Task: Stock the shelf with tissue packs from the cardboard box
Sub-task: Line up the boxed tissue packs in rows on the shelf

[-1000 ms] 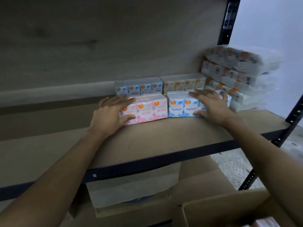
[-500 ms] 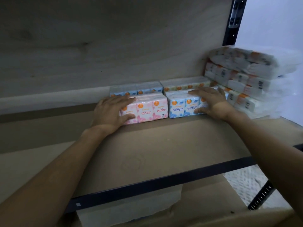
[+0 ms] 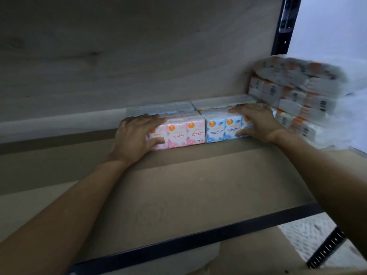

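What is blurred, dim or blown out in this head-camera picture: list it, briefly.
Head view overall: dim, with the shelf board in shadow. Head view, right: the stack of white packs is smeared by blur, and the wall behind it washes out to pale blue. Head view, centre: the print on the pink pack and the blue pack is legible.

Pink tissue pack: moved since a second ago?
Yes, pushed back by the left hand: the rear row showed its labels above the pink tissue pack earlier, now only its top.
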`<action>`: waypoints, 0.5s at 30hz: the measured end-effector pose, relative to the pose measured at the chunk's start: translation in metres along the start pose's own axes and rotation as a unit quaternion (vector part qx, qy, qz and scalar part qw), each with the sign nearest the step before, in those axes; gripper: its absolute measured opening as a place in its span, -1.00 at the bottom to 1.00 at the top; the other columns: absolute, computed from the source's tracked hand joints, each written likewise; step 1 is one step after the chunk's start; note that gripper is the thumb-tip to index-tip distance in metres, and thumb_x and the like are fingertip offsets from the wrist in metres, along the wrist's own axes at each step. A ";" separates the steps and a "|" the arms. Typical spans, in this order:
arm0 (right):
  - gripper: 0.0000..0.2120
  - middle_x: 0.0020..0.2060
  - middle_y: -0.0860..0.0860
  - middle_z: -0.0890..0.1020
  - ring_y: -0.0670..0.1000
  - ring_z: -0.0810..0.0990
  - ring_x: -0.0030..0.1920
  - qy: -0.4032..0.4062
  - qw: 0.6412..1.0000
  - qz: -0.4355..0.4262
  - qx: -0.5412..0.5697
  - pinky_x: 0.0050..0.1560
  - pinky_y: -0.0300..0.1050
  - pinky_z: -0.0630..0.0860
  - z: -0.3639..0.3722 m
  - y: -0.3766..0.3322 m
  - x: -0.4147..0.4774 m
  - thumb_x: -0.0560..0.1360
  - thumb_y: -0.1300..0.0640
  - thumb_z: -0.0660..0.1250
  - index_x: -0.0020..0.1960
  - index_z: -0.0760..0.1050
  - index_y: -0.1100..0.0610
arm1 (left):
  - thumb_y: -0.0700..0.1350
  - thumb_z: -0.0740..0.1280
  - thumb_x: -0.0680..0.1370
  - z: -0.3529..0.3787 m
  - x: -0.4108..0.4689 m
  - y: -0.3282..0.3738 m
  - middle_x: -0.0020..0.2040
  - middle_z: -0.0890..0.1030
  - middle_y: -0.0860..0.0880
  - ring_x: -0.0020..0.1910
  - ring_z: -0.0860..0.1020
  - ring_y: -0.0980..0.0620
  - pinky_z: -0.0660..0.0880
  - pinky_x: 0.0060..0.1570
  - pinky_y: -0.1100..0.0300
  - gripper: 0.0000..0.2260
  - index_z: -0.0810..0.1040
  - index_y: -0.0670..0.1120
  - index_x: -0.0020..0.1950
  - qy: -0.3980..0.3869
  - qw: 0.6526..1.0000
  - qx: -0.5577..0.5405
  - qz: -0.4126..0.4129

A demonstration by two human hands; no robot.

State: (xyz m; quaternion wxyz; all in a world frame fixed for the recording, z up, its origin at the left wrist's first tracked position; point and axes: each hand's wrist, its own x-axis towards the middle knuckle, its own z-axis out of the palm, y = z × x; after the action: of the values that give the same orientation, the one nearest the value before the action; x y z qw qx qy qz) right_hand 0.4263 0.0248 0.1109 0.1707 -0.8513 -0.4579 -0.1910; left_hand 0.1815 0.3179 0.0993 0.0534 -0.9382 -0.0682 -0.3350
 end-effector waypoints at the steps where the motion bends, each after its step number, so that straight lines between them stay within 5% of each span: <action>1: -0.26 0.39 0.01 0.44 0.09 0.34 0.41 0.002 1.000 -0.004 0.002 0.42 0.18 0.11 0.001 0.002 0.002 0.29 0.01 0.57 0.40 0.38 -0.11 | 0.26 0.32 0.40 0.001 0.001 0.000 0.33 0.55 0.05 0.30 0.52 0.00 0.40 0.23 0.00 -0.46 0.50 0.12 0.35 0.006 1.000 0.003 0.001; 15: -0.28 0.37 0.02 0.46 0.11 0.42 0.35 0.018 0.999 -0.039 0.001 0.33 0.20 0.23 0.011 0.011 0.017 0.29 -0.04 0.57 0.39 0.39 -0.12 | 0.23 0.36 0.39 0.007 -0.001 0.002 0.33 0.55 0.05 0.32 0.50 -0.01 0.32 0.27 0.02 -0.45 0.47 0.12 0.36 0.037 0.999 0.024 -0.010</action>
State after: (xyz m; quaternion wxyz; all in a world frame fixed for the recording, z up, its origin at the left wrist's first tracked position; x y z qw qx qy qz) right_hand 0.4455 0.0362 0.1083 0.1720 -0.8291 -0.4875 -0.2130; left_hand 0.1859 0.3169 0.0933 0.0746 -0.9231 -0.0839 -0.3679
